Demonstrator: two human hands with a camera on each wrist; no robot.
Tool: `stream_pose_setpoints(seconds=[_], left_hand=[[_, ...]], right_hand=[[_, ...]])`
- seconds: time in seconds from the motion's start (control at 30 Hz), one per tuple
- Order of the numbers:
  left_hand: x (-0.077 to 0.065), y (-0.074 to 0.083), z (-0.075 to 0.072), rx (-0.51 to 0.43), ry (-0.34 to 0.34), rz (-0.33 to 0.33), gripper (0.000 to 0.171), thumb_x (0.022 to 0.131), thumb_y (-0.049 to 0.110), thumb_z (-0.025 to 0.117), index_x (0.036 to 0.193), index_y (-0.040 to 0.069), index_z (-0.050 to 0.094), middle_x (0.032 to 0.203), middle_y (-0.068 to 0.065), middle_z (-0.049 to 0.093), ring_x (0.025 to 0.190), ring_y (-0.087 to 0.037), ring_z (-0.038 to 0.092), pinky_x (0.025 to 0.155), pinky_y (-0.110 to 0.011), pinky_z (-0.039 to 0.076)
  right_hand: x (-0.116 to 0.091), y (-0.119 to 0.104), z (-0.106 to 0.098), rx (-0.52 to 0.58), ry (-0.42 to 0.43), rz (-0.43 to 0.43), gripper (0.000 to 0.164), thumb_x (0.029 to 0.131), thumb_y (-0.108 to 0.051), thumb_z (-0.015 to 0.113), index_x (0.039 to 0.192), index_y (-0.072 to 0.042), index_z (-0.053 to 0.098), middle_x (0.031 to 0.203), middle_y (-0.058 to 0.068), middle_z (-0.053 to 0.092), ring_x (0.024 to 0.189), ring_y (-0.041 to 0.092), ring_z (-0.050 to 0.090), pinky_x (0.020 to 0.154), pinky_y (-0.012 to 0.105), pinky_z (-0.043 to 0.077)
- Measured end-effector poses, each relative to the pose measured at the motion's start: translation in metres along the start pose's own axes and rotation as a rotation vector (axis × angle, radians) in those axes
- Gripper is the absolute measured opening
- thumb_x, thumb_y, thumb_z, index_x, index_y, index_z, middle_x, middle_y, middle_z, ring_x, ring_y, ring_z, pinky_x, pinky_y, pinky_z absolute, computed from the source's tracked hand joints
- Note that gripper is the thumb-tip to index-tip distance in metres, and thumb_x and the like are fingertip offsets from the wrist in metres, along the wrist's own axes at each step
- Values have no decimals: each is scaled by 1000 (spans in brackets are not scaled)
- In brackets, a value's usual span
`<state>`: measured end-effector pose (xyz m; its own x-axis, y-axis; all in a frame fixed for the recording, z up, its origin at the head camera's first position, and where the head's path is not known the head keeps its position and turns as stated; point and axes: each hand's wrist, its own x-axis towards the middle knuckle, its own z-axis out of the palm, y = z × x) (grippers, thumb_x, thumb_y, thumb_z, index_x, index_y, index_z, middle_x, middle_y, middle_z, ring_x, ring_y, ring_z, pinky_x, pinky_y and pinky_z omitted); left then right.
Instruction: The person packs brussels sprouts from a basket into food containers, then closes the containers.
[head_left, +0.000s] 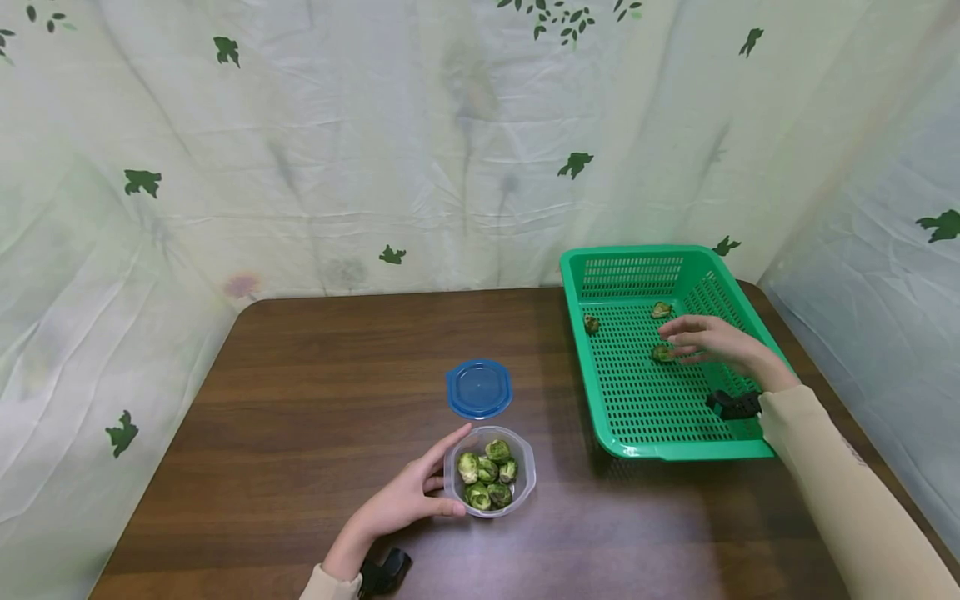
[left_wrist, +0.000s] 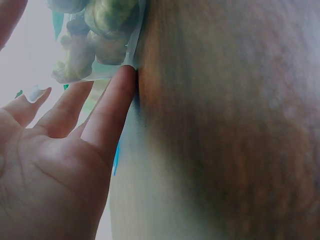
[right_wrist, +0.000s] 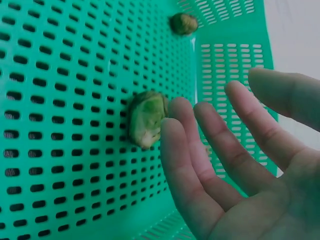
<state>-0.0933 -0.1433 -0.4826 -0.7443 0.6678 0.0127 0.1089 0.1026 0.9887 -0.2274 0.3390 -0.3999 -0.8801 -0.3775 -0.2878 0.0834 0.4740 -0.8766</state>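
Observation:
A clear plastic container (head_left: pixel 528 486) on the table holds several Brussels sprouts (head_left: pixel 487 469). My left hand (head_left: pixel 408 500) holds its left side, thumb along the near side and index finger along the far side. In the left wrist view the fingers (left_wrist: pixel 111 112) touch the container's wall near the tabletop. My right hand (head_left: pixel 716 343) is inside the green basket (head_left: pixel 611 383), its fingers extended and apart. The fingertips are right at a Brussels sprout (right_wrist: pixel 148 119) on the basket floor, and nothing is held. Farther back in the basket lies another sprout (head_left: pixel 662 310).
One more sprout (head_left: pixel 592 324) lies by the basket's left wall. A blue lid (head_left: pixel 480 388) rests on the brown table (head_left: pixel 330 400), just behind the container. White leaf-printed cloth (head_left: pixel 337 150) hangs behind the table and at both sides.

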Motion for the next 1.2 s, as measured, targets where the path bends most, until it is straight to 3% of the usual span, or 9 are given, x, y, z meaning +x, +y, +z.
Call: stream_pose_setpoints(seconds=[0.3,0.6,1.2], left_hand=[[0,-1,-1,43,19,4,92,83,10,75,154,20,18,156,-14,16,130,-36,37,97,-33,44],[0,0,-1,50,24,3,91,83,11,75,154,20,18,157,-12,16,132,-36,34,99,-34,42],[-1,-1,0,38,16,-1,94,83,12,76,154,22,16,156,-17,16,127,-35,42,95,-32,46]], right_hand=[[7,9,-6,-40,-99,26,50,102,-17,46,140,11,31,138,34,33,114,42,53,93,48,47],[13,13,-4,-36,-149,77,53,100,-10,47,143,12,26,144,37,24,121,49,43,97,51,43],[14,16,-2,3,-124,62,48,98,-4,48,138,17,32,142,37,29,123,46,44,98,45,44]])
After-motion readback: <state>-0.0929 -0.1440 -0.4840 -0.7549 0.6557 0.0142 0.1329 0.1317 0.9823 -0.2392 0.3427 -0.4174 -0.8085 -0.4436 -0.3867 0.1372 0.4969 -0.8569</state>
